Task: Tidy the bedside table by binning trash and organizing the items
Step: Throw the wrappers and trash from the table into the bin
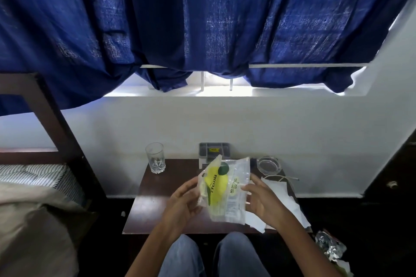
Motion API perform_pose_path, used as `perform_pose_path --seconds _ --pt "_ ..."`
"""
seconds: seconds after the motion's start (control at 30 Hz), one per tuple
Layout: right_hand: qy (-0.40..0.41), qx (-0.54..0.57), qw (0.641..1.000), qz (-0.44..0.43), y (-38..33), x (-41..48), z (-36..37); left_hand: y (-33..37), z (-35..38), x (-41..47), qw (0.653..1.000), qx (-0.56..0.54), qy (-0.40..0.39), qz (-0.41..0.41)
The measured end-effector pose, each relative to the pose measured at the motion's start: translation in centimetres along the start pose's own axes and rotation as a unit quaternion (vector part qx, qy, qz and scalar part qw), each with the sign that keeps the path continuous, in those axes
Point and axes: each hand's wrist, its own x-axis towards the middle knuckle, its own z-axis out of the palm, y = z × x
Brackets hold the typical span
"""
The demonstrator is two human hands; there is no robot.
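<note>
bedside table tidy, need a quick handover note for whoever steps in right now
Hands: left hand and right hand both hold the plastic bag above the bedside table.
On the table: glass back left, grey tray by the wall, ashtray back right, white papers on the right.
On the floor right of the table: crumpled foil.
Done: nothing visibly binned; no bin in view.
Left: probably bin bag, papers, foil; arrange the rest.

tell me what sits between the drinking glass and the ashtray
In the head view, a grey organizer stands by the wall between glass and ashtray; the top of the held plastic packet overlaps it.
</note>
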Motion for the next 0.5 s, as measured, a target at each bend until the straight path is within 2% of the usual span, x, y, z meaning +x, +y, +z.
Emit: perform_pose_path --seconds 0.1,0.23,0.3,0.43,0.5 --pt "-0.037 0.004 0.999 -0.014 -0.1 -0.1 1.0 -0.6 1.2 -0.4 0.998 0.056 -0.019 0.003" --pt "-0.048 -0.009 0.998 -0.028 0.0 -0.4 2.7 -1.4 3.4 -0.8 0.973 0.222 -0.042 0.054" --pt "-0.026 -0.018 0.999 -0.040 0.0 -0.4 3.0 -1.3 4.0 -0.8 0.946 0.299 -0.065 0.105" --pt "0.024 -0.028 0.998 -0.058 0.0 -0.4 2.3 -1.6 3.7 -0.6 0.866 0.451 -0.145 0.157" --pt "0.036 -0.020 0.997 -0.064 -0.1 -0.4 2.0 -2.0 3.3 -0.6 0.834 0.488 -0.109 0.232"
